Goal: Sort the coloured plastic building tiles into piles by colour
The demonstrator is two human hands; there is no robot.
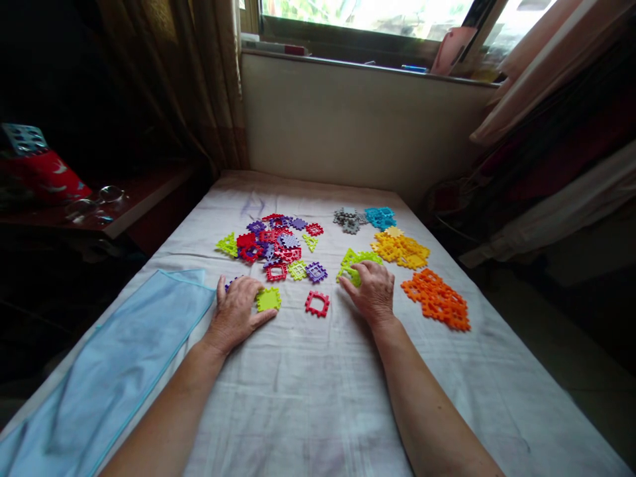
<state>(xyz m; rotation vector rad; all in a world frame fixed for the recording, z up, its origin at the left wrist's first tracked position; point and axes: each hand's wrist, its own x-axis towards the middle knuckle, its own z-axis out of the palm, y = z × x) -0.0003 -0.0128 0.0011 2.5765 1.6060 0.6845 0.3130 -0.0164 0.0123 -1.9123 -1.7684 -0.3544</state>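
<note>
My left hand (237, 309) has thumb and index finger on opposite edges of a lime-green square interlocking tile (269, 299) lying on the cloth. A purple tile (231, 283) is partly hidden behind that hand. Over a small pile of lime-green tiles (350, 259), the fingers of my right hand (371, 289) are curled, with a green piece between thumb and fingertips. Between the hands lies a red square frame tile (317, 304). Just beyond are a purple frame tile (317, 272) and a mixed heap of red and purple tiles (268, 236).
Sorted piles of orange (437, 299), yellow (400, 250), blue (380, 217) and grey tiles (349, 219) lie to the right. A folded light-blue cloth (134, 351) covers the table's left side. Glasses (110, 194) rest on a side cabinet; a windowed wall (358, 119) stands behind.
</note>
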